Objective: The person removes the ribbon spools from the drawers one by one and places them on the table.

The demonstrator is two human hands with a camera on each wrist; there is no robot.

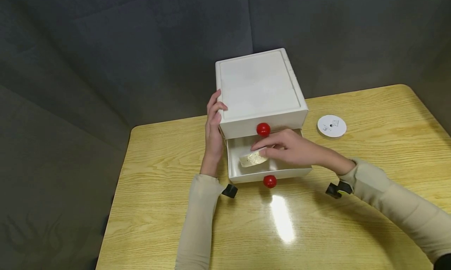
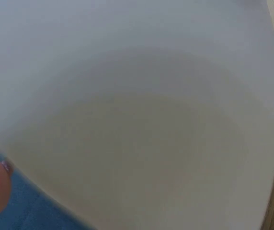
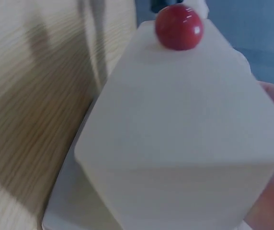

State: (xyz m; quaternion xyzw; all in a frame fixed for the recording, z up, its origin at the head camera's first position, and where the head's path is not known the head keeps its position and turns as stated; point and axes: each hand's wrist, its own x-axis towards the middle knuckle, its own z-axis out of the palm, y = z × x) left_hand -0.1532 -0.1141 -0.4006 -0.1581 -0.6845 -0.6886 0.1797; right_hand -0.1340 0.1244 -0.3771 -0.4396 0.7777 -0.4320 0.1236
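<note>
A small white cabinet [image 1: 258,84] has two drawers with red round knobs. Its lower drawer [image 1: 234,176] is pulled out, and the upper one is closed. My right hand [image 1: 290,146] reaches into the lower drawer and pinches a flat, shiny pale-gold strip [image 1: 251,159] between thumb and fingers, its left end sticking out. My left hand [image 1: 213,135] rests against the cabinet's left side, with fingertips over the top edge. In the left wrist view the cabinet side [image 2: 142,134] fills most of the picture. The right wrist view shows the lower drawer's front [image 3: 175,110] and a red knob [image 3: 179,27].
A white round spool [image 1: 331,126] with printing lies to the right of the cabinet. Everything stands on a wooden table [image 1: 158,207], with dark grey curtain [image 1: 158,58] behind it. The upper drawer's knob [image 1: 263,129] juts out just above my right hand.
</note>
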